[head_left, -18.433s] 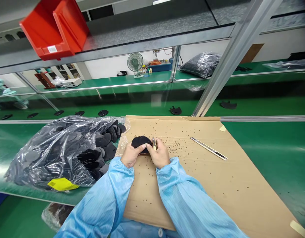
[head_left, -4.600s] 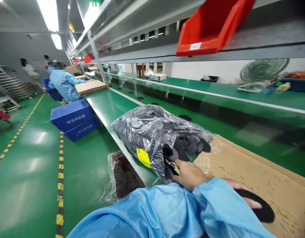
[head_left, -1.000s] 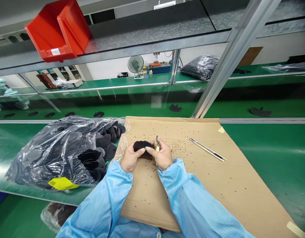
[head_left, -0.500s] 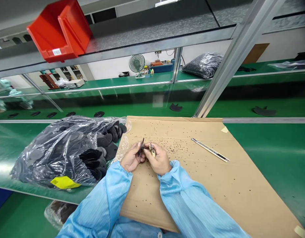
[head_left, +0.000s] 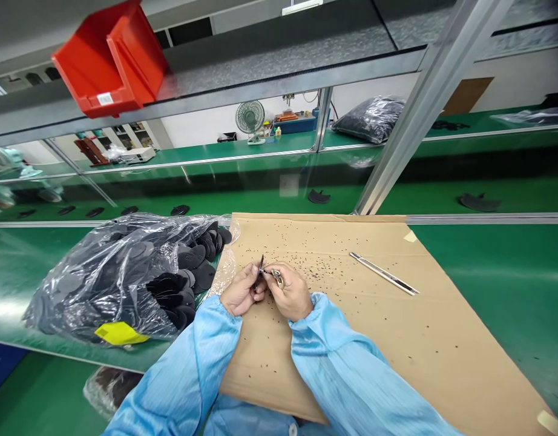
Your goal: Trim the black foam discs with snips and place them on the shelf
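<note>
My left hand (head_left: 241,292) pinches a thin black plate (head_left: 259,270), turned nearly edge-on to me. Close against it, my right hand (head_left: 290,292) is closed around a small pale, shiny tool (head_left: 278,278) whose kind I cannot make out. The right fingertips meet the plate's face; whatever is between them is too small to tell. Both hands are above a brown cardboard sheet (head_left: 351,339) strewn with tiny dark bits (head_left: 322,264). Left of them lies a clear plastic bag (head_left: 92,272), its mouth spilling many flat black rounded plates (head_left: 203,275).
A slim craft knife (head_left: 384,274) lies on the cardboard to the right. Behind runs a green belt (head_left: 242,203) carrying black parts (head_left: 319,197). A slanted metal post (head_left: 406,139) rises at its edge. Overhead, a red bin (head_left: 111,66) sits on a shelf.
The black plate has turned slightly and shows more edge-on above my left fingers. My right fingers and the tool have shifted a little. The view itself has moved slightly.
</note>
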`<state>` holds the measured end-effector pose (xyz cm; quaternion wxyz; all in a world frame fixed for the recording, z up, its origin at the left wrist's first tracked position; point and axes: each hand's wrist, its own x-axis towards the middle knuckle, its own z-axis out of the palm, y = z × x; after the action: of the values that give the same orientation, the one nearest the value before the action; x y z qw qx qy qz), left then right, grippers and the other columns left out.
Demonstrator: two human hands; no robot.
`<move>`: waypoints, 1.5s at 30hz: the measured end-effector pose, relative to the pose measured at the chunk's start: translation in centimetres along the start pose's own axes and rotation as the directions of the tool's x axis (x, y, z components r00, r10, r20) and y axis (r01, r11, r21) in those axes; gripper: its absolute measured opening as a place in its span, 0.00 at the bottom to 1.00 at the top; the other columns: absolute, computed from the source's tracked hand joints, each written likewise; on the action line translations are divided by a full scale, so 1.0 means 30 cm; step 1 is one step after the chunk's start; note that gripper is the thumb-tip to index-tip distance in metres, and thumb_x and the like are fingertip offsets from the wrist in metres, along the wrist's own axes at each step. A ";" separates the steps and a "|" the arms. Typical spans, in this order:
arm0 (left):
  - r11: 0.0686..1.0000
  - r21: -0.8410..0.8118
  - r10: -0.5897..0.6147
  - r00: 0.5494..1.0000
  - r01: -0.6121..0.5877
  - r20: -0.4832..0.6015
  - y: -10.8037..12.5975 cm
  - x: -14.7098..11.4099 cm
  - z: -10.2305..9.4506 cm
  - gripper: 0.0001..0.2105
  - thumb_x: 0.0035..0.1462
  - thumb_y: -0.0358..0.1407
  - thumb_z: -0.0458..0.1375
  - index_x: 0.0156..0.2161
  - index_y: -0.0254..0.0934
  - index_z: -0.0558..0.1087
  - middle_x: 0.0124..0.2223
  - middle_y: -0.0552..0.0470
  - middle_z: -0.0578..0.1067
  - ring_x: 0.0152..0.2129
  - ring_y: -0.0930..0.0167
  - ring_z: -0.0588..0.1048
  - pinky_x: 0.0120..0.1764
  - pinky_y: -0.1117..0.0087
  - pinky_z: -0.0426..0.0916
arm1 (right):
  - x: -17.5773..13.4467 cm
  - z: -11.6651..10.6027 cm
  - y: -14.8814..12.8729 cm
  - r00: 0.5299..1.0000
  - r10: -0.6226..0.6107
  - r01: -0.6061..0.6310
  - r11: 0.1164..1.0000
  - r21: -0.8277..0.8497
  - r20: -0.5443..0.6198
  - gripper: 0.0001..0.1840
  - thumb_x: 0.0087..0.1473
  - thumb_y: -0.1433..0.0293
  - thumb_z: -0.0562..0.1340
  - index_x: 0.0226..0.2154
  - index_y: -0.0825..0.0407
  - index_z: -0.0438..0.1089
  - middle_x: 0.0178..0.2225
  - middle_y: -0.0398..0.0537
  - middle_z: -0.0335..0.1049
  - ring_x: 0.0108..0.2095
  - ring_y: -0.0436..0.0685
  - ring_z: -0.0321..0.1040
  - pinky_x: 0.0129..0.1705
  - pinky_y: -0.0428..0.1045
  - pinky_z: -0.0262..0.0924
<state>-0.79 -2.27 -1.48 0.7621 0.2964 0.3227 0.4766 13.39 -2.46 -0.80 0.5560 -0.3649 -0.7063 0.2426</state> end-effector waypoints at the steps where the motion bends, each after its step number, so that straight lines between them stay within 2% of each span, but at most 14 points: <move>1: 1.000 -0.001 0.003 1.000 -0.003 -0.005 0.001 0.001 0.003 0.23 0.45 0.46 0.66 0.44 0.37 0.68 0.26 0.58 0.62 0.17 0.80 0.60 0.17 0.80 0.54 | -0.002 0.003 0.001 1.000 0.014 -0.014 1.000 0.005 -0.006 0.05 0.56 0.70 0.57 0.34 0.49 0.69 0.34 0.47 0.71 0.36 0.55 0.69 0.41 0.50 0.64; 7: 0.986 0.025 0.168 0.976 -0.166 -0.135 0.001 0.018 0.005 0.22 0.43 0.37 0.68 0.44 0.36 0.69 0.35 0.52 0.71 0.25 0.77 0.69 0.23 0.78 0.62 | -0.003 0.007 0.024 0.969 0.219 -0.210 0.974 0.081 -0.116 0.09 0.53 0.66 0.59 0.36 0.51 0.70 0.34 0.48 0.72 0.35 0.56 0.70 0.41 0.51 0.65; 12: 0.951 0.061 0.306 0.896 -0.303 -0.321 0.026 0.056 0.009 0.20 0.40 0.31 0.69 0.42 0.34 0.72 0.43 0.47 0.74 0.41 0.67 0.73 0.44 0.68 0.68 | 0.013 -0.021 0.073 0.891 0.365 -0.342 0.931 0.130 -0.269 0.13 0.51 0.61 0.61 0.35 0.53 0.69 0.33 0.49 0.72 0.34 0.57 0.68 0.41 0.51 0.64; 15: 0.888 0.306 0.441 0.825 -0.344 -0.353 0.093 0.127 0.010 0.17 0.40 0.31 0.67 0.39 0.34 0.73 0.39 0.47 0.76 0.38 0.66 0.74 0.46 0.64 0.68 | 0.020 -0.022 0.096 0.868 0.386 -0.356 0.922 0.150 -0.311 0.14 0.50 0.60 0.61 0.35 0.53 0.69 0.31 0.48 0.71 0.32 0.55 0.67 0.39 0.50 0.63; 17: 0.708 0.626 0.604 0.739 -0.327 -0.297 0.175 0.201 0.002 0.14 0.43 0.31 0.65 0.39 0.34 0.74 0.39 0.48 0.76 0.37 0.66 0.74 0.46 0.63 0.67 | 0.023 -0.015 0.104 0.869 0.376 -0.341 0.926 0.161 -0.321 0.13 0.51 0.61 0.60 0.35 0.54 0.68 0.30 0.47 0.70 0.31 0.55 0.67 0.38 0.49 0.63; 19: 0.339 0.913 0.754 0.646 -0.225 -0.121 0.279 0.291 -0.015 0.13 0.47 0.31 0.61 0.41 0.36 0.75 0.40 0.48 0.75 0.39 0.65 0.73 0.48 0.62 0.65 | 0.025 -0.009 0.107 0.871 0.368 -0.332 0.929 0.161 -0.325 0.13 0.51 0.61 0.60 0.34 0.54 0.68 0.30 0.47 0.70 0.31 0.54 0.67 0.38 0.49 0.63; 20: 0.146 0.977 0.806 0.591 -0.153 -0.028 0.331 0.338 -0.025 0.12 0.49 0.31 0.60 0.41 0.36 0.75 0.41 0.47 0.74 0.41 0.64 0.71 0.50 0.62 0.64 | 0.027 -0.006 0.107 0.873 0.364 -0.329 0.931 0.160 -0.326 0.12 0.51 0.62 0.60 0.34 0.54 0.68 0.30 0.46 0.70 0.30 0.54 0.66 0.37 0.49 0.62; 22: -0.122 0.990 0.817 0.561 -0.065 0.137 0.418 0.431 -0.047 0.12 0.52 0.30 0.57 0.43 0.35 0.74 0.43 0.45 0.72 0.44 0.64 0.70 0.52 0.63 0.62 | 0.030 -0.004 0.106 0.876 0.356 -0.321 0.934 0.157 -0.325 0.11 0.52 0.62 0.60 0.34 0.54 0.68 0.29 0.46 0.70 0.30 0.53 0.66 0.37 0.48 0.62; 24: -0.246 0.969 0.760 0.616 -0.020 0.206 0.463 0.520 -0.059 0.16 0.50 0.31 0.59 0.47 0.32 0.72 0.47 0.42 0.70 0.46 0.63 0.68 0.52 0.65 0.61 | 0.035 -0.003 0.106 0.875 0.354 -0.318 0.935 0.159 -0.329 0.11 0.52 0.63 0.59 0.34 0.54 0.68 0.29 0.46 0.70 0.30 0.53 0.66 0.37 0.48 0.61; 26: -0.272 0.962 0.692 0.698 0.014 0.185 0.455 0.606 -0.051 0.21 0.49 0.33 0.61 0.50 0.31 0.70 0.49 0.40 0.68 0.46 0.63 0.68 0.52 0.66 0.61 | 0.039 -0.002 0.107 0.860 0.379 -0.340 0.925 0.172 -0.340 0.11 0.52 0.63 0.59 0.33 0.54 0.68 0.29 0.46 0.69 0.29 0.53 0.66 0.36 0.48 0.61; 33: -0.241 0.970 0.507 0.856 0.031 0.098 0.233 0.888 0.154 0.20 0.54 0.40 0.58 0.52 0.33 0.69 0.49 0.40 0.68 0.47 0.62 0.68 0.52 0.65 0.59 | 0.051 0.010 0.117 0.719 0.512 -0.427 0.859 0.281 -0.470 0.12 0.52 0.61 0.58 0.32 0.54 0.68 0.26 0.44 0.67 0.28 0.52 0.64 0.33 0.46 0.59; 38: -0.162 0.984 0.435 0.901 0.079 -0.001 0.124 1.044 0.291 0.28 0.53 0.48 0.57 0.56 0.37 0.66 0.54 0.37 0.65 0.51 0.59 0.65 0.52 0.63 0.58 | 0.054 0.012 0.101 0.652 0.574 -0.449 0.819 0.357 -0.496 0.10 0.53 0.63 0.58 0.32 0.53 0.67 0.26 0.42 0.66 0.28 0.52 0.64 0.33 0.45 0.59; 42: -0.115 0.992 0.309 0.951 0.041 -0.004 0.086 1.142 0.328 0.22 0.51 0.51 0.58 0.48 0.41 0.73 0.52 0.44 0.69 0.49 0.61 0.67 0.51 0.64 0.59 | 0.065 0.008 0.091 0.615 0.586 -0.465 0.810 0.358 -0.527 0.08 0.52 0.65 0.57 0.31 0.53 0.68 0.28 0.43 0.68 0.31 0.53 0.66 0.35 0.46 0.59; 45: -0.042 0.999 0.320 0.948 0.019 -0.004 0.070 1.179 0.337 0.18 0.50 0.45 0.61 0.44 0.40 0.75 0.47 0.46 0.73 0.47 0.62 0.69 0.49 0.65 0.61 | 0.072 0.001 0.090 0.596 0.589 -0.471 0.807 0.357 -0.546 0.08 0.51 0.65 0.57 0.30 0.52 0.68 0.28 0.44 0.69 0.30 0.53 0.67 0.34 0.46 0.59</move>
<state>17.85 29.51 -1.07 0.2173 0.7249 0.6177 0.2141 13.76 0.90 -1.51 0.6914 -0.5679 -0.3106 0.3207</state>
